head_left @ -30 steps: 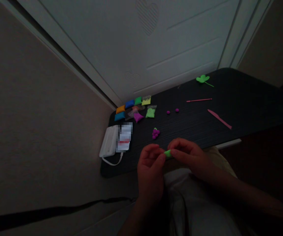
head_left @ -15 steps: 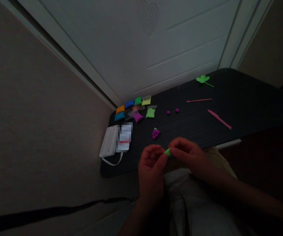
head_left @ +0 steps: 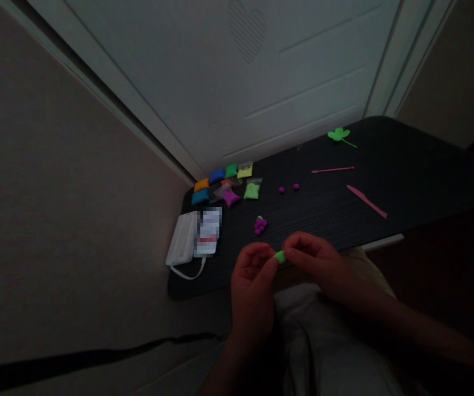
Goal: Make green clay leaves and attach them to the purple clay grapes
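Note:
A small green clay piece point(head_left: 279, 256) is pinched between the fingertips of both hands at the near edge of the black table point(head_left: 406, 181). My left hand point(head_left: 252, 286) grips it from the left with curled fingers. My right hand point(head_left: 315, 261) grips it from the right, fingers also closed. Just beyond the hands lies a purple clay grape cluster point(head_left: 260, 224) with a green tip.
Several coloured clay packets point(head_left: 224, 184) lie at the table's far left. A white power bank point(head_left: 183, 245) with a cable sits at the left edge. Two purple balls point(head_left: 288, 188), a pink stick point(head_left: 332, 170), a pink knife point(head_left: 367, 201) and a green clay leaf point(head_left: 339, 135) lie further back.
The fingertips have shifted slightly on the green clay piece, which stays between both hands. Nothing on the table has moved.

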Motion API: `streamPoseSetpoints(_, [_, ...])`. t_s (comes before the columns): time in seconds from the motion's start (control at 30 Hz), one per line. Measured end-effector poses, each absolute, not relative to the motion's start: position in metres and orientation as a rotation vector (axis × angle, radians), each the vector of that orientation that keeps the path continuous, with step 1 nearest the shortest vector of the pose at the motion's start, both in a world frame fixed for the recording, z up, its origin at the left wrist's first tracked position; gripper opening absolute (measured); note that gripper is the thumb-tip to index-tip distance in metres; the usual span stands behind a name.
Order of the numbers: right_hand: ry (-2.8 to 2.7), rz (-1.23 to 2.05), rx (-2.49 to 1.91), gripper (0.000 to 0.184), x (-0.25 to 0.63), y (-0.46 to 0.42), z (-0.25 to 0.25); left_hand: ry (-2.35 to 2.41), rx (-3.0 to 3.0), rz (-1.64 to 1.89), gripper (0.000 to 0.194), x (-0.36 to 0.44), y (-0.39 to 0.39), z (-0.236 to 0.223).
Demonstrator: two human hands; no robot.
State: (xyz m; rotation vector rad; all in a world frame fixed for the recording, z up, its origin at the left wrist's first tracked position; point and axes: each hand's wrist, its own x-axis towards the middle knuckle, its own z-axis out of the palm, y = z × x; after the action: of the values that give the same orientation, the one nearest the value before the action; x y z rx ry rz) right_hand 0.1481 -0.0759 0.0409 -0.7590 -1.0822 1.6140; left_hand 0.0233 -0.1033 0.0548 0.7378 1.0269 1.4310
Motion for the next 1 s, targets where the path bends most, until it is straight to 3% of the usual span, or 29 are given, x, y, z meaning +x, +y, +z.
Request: streamPoseSetpoints(1.0, [-1.068, 1.648, -0.740, 0.011, 0.1479, -0.0768, 0.0421, 0.976, 0.662, 1.419, 0.022, 0.0234, -0.1018, 0.0547])
